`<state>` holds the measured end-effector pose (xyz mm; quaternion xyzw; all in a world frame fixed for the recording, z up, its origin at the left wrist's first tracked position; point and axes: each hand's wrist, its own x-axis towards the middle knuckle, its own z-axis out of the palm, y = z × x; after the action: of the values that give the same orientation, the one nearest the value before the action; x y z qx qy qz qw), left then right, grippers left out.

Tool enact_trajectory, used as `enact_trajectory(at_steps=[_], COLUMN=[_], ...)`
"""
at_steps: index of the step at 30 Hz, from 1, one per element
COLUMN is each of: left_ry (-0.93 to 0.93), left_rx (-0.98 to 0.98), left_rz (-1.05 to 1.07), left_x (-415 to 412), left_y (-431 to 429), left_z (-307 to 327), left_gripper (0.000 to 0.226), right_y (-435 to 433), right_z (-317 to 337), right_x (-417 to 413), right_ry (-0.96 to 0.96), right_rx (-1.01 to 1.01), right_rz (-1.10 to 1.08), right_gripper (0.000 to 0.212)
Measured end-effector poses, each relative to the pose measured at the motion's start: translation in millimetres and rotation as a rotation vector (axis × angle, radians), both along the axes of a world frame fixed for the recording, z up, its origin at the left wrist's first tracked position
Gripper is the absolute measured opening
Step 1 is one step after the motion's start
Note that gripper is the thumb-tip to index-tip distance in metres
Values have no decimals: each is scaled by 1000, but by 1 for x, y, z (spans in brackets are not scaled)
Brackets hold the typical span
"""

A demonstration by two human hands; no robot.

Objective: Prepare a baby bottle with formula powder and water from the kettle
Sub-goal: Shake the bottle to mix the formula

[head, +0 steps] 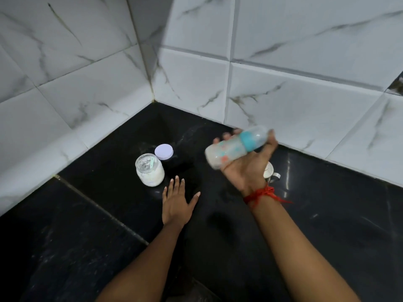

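Right hand gripping a blurred baby bottle tilted sideways above the black counter, left hand flat on counter, open powder jar, lid beside it

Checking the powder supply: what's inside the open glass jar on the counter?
The jar holds white powder and a pale green strip, perhaps a scoop handle; its lower end is hidden.

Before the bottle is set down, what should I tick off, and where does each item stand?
1. Right hand grip on bottle: ok, fingers wrap it.
2. Teal collar on the bottle: ok.
3. Formula mixed: cannot tell, bottle blurred.
4. Jar closed: not ok, lid lies beside it.
5. Left hand out of the way: ok, flat on counter, apart from jar.
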<state>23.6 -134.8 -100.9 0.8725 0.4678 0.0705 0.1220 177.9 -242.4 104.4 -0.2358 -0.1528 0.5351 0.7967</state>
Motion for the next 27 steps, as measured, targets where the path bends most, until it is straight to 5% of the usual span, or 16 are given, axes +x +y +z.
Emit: enact_trajectory(at_steps=[3,10,13,16,20,22,24,26,27], left_ry=[3,-12,9,-5,12,-8,-5,11,4], left_rx=[12,16,-3,12,4,13,9,5,5], left_rz=[-11,-4,1,-5,6,4,2,3,6], left_x=[-5,-4,-1,-4,-1,-3,-4,-2,-1], left_y=[0,0,0,0,0,1,3,1,-1], left_z=[0,0,1,1,-1,-2,-2,0,1], left_gripper=[88,94,96,87,93,88,89,96,97], right_y=[3,15,13,14,-1,5,-17,-8,-7], right_z=[-6,-9,-6,4,12,20,30,42,42], right_x=[-9,-9,-9,-13,-4,-16,-16,-1,-5], right_ry=[-336,-331,-233,-350,-68,-314,-215,-111,-87], right_rx=[-34,-194,-49,2,188,21,132,88,136], right_rz=[143,118,118,169,41,65,-206,-213,-131], right_gripper=[71,79,64,61,70,75,47,20,26])
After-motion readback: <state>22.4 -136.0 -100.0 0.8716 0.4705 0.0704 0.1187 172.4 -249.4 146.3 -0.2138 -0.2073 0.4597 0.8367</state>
